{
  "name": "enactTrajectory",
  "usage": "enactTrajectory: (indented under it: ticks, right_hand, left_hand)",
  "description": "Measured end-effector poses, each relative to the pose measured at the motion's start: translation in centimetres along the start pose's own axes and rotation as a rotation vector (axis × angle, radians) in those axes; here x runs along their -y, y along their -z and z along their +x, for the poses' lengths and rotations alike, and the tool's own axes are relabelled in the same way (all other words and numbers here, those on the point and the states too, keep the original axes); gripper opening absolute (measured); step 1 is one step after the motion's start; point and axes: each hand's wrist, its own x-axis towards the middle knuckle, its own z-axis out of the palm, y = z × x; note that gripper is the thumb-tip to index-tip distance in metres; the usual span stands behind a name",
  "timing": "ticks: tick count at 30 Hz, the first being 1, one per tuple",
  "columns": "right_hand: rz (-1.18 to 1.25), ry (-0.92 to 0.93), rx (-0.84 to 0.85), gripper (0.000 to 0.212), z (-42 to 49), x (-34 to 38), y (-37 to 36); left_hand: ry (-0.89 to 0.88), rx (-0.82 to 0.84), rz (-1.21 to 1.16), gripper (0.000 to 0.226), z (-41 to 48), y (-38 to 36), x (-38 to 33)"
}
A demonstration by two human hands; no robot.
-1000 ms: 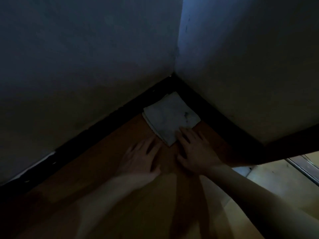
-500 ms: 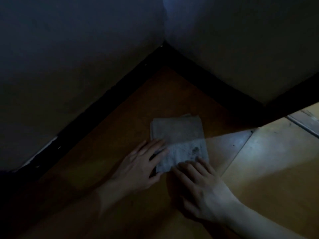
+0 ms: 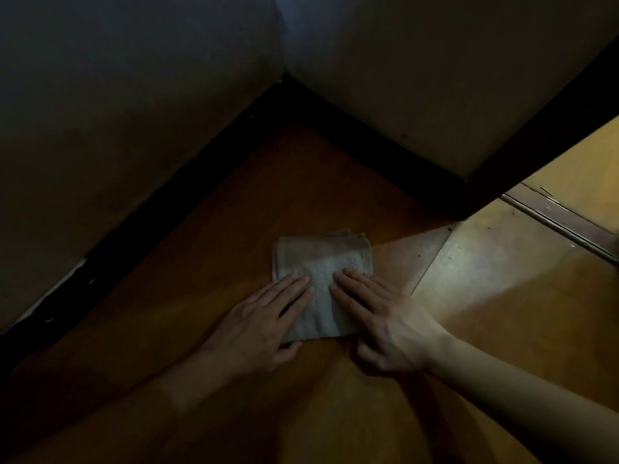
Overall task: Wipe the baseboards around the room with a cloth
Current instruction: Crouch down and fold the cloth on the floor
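Observation:
A folded white cloth (image 3: 323, 259) lies flat on the brown floor, well out from the room corner. My left hand (image 3: 258, 321) presses its near left part with straight fingers. My right hand (image 3: 378, 316) lies flat on its near right part, fingers straight. A dark baseboard (image 3: 160, 209) runs along the left wall and meets a second dark baseboard (image 3: 375, 145) on the right wall at the corner.
The right wall ends at an outer corner (image 3: 469, 182), with a dark trim strip running up to the right. A metal floor track (image 3: 556, 222) crosses the lit floor at the right. The scene is dim.
The cloth has come back from the corner toward me across the floor. Both hands now lie flat on it, closer together than half a second ago.

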Motion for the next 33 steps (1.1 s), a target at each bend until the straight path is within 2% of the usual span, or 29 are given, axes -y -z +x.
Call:
enactTrajectory:
  ticks: [4, 8, 11, 14, 17, 19, 21, 23, 25, 30, 33]
  right_hand:
    - [-0.014, 0.012, -0.042, 0.094, -0.7, 0.4, -0.8]
    - [0.001, -0.031, -0.105, 0.085, -0.4, 0.9, -1.2]
    - [0.010, 0.001, -0.154, 0.084, -0.7, 0.7, -1.4]
    - [0.017, 0.032, -0.244, 0.071, -1.0, 0.1, -1.0]
    - [0.240, -0.042, -0.210, 0.058, -1.3, -0.5, -0.3]
    - [0.398, -0.097, -0.233, 0.043, -1.1, -1.0, 0.4]
    - [0.501, -0.153, -0.297, 0.029, -0.5, -1.3, 1.1]
    - [0.590, -0.217, -0.347, 0.021, 0.5, -1.6, 1.3]
    - [0.659, -0.323, -0.347, 0.022, 1.6, -1.9, 1.4]
    - [0.575, -0.559, -0.283, 0.035, 3.8, -2.8, 1.2]
    - [0.466, -0.582, -0.344, 0.036, 4.5, -2.6, 1.6]
  left_hand:
    - [-0.023, -0.050, 0.064, 0.081, -0.1, 0.4, -0.6]
    - [-0.006, -0.067, 0.059, 0.078, 0.2, 0.4, -1.1]
    - [-0.057, -0.075, 0.047, 0.090, 0.1, 0.4, -0.6]
    - [-0.059, -0.130, -0.064, 0.086, -0.2, 0.0, 0.1]
    - [-0.029, -0.251, -0.359, 0.062, -0.6, -0.8, 0.3]
    - [0.076, -0.237, -0.576, 0.041, -1.2, -0.5, 0.3]
    - [0.291, -0.165, -0.730, 0.020, -1.4, 0.3, 0.3]
    - [0.454, -0.169, -0.939, 0.013, -0.9, 0.9, 0.0]
    - [0.573, -0.224, -1.052, 0.012, 0.1, 1.3, 0.1]
    - [0.792, -0.224, -1.039, 0.021, 1.6, 1.3, 0.5]
    - [0.825, -0.261, -0.820, 0.015, 2.2, 1.3, 0.3]
